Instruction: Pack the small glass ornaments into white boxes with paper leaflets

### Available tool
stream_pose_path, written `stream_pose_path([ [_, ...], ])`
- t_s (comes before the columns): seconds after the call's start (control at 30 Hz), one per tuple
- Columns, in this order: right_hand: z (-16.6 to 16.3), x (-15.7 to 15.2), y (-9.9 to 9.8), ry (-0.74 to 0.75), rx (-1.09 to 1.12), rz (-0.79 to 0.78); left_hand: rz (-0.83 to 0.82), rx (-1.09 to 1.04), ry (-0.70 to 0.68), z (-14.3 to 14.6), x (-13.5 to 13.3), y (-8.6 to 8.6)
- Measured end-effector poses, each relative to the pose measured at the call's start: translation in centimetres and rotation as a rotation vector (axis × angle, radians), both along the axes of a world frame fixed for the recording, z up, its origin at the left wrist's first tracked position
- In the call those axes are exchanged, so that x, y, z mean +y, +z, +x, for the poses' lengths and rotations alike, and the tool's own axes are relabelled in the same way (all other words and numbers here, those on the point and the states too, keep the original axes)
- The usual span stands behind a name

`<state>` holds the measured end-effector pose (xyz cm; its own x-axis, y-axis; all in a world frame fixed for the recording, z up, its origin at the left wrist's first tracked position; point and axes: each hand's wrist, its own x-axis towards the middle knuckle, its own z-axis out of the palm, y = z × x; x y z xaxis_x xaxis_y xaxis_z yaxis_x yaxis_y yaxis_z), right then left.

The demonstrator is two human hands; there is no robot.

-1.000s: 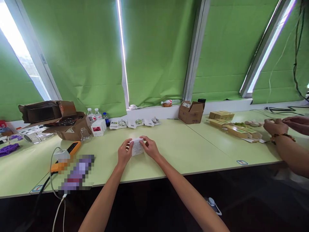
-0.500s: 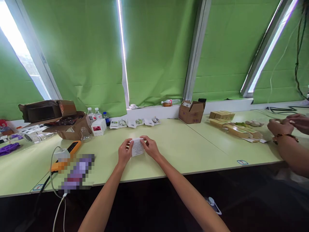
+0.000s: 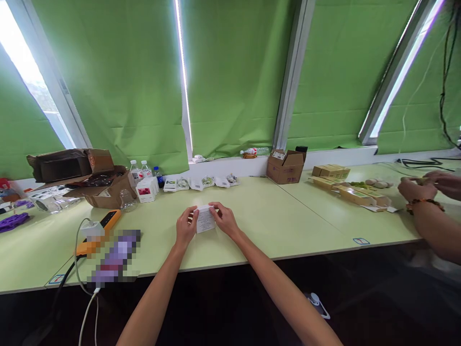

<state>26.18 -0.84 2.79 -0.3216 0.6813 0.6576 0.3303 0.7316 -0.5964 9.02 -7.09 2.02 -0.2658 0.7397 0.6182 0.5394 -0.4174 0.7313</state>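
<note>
A small white printed card [image 3: 205, 219] is held upright just over the table, its face of fine text turned toward me. Whether it is a flat sheet or the side of a thin box, I cannot tell. My left hand [image 3: 186, 226] pinches its left edge near the upper corner. On the other side, my right hand [image 3: 224, 218] grips the upper right corner between thumb and fingers. Behind the hands lie three white cards with small coiled items [image 3: 208, 181] on them.
Left are a power strip [image 3: 112, 220], a blurred phone [image 3: 117, 257] with a cable, white boxes [image 3: 147, 190], bottles [image 3: 145, 169] and an open carton [image 3: 108, 192]. A brown box [image 3: 285, 168] stands back right. A co-worker's hands [image 3: 418, 190] work beside yellow cartons [image 3: 360, 196].
My hands and the white card stay practically still. At the right, the co-worker's hands have shifted slightly.
</note>
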Motion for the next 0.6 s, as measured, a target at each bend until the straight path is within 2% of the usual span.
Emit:
stream_pose_path([
  [0.6, 0.06, 0.04, -0.04, 0.009, 0.002, -0.039, -0.013, -0.015, -0.023, 0.01, -0.15, 0.15],
])
